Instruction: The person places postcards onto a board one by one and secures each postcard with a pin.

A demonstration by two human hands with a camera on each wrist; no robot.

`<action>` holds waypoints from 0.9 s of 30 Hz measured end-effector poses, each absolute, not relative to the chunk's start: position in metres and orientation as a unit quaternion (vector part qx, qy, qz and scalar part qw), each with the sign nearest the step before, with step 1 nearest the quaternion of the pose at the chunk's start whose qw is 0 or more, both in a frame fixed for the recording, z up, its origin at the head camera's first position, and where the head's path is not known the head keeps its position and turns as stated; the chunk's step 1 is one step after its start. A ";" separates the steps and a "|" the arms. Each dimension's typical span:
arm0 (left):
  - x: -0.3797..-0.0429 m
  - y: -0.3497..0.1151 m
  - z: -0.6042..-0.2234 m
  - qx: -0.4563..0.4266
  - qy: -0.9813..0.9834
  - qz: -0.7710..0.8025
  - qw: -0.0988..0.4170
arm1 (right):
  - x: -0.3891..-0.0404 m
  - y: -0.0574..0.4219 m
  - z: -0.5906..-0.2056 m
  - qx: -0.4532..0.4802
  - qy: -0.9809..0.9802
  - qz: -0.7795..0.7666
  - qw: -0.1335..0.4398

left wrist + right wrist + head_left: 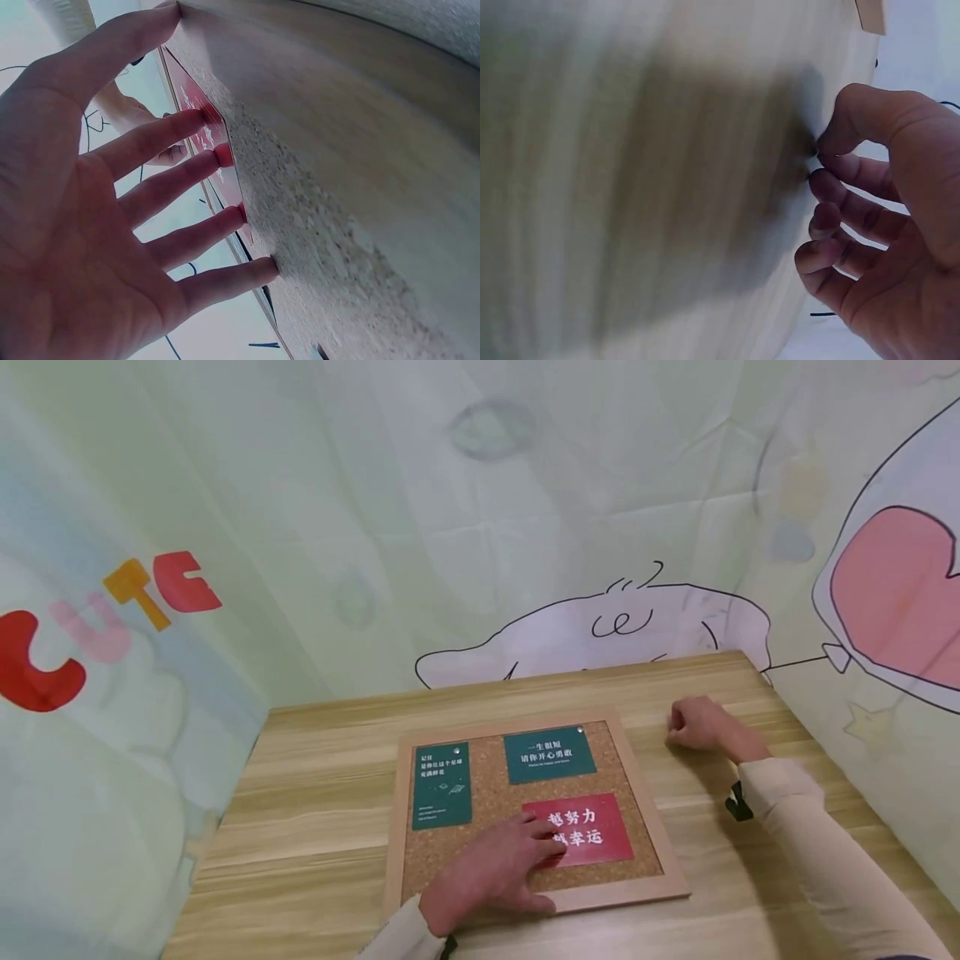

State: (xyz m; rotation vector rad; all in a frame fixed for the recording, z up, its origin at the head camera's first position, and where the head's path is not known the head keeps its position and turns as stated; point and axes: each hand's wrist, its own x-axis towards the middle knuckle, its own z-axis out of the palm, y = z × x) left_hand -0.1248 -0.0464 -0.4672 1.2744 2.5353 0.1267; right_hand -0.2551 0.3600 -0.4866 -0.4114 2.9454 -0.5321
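Note:
A cork board (491,768) in a light wooden frame lies on the table. On its right half is a red card (611,835) with white writing. My left hand (495,864) reaches over the front of the frame, its spread fingertips pressing on the red card's left part and the cork beside it. Beyond the board's right side, my right hand (701,724) is low over the table. In the right wrist view its thumb and forefinger meet at a tiny dark thing (815,151); I cannot tell what it is.
Two green cards share the board, one at the left (442,793) and one at the upper middle (551,760), each with a small shiny pin near its top. The wooden table (315,793) ends at a printed cloth backdrop (390,527) behind and at both sides.

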 end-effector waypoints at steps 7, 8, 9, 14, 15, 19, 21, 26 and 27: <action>-0.125 -0.045 -0.468 0.445 0.882 0.044 0.151 | -0.248 0.352 -0.488 -0.167 0.966 -0.199 0.015; -0.125 -0.045 -0.468 0.444 0.882 0.043 0.150 | -0.246 0.350 -0.487 -0.177 0.963 -0.204 0.010; -0.125 -0.045 -0.468 0.445 0.882 0.043 0.150 | -0.245 0.347 -0.486 -0.190 0.959 -0.212 0.004; -0.126 -0.045 -0.468 0.443 0.882 0.042 0.153 | -0.234 0.328 -0.482 -0.244 0.941 -0.236 -0.003; -0.126 -0.045 -0.468 0.443 0.882 0.042 0.153 | -0.231 0.323 -0.481 -0.253 0.938 -0.238 -0.002; -0.126 -0.045 -0.469 0.441 0.883 0.042 0.155 | -0.221 0.305 -0.476 -0.280 0.929 -0.242 0.014; -0.125 -0.045 -0.469 0.441 0.883 0.042 0.152 | -0.217 0.296 -0.473 -0.289 0.925 -0.247 0.030; -0.125 -0.046 -0.468 0.444 0.883 0.038 0.147 | -0.203 0.277 -0.466 -0.313 0.912 -0.258 0.063; -0.126 -0.046 -0.468 0.444 0.883 0.037 0.147 | -0.201 0.274 -0.466 -0.319 0.909 -0.259 0.065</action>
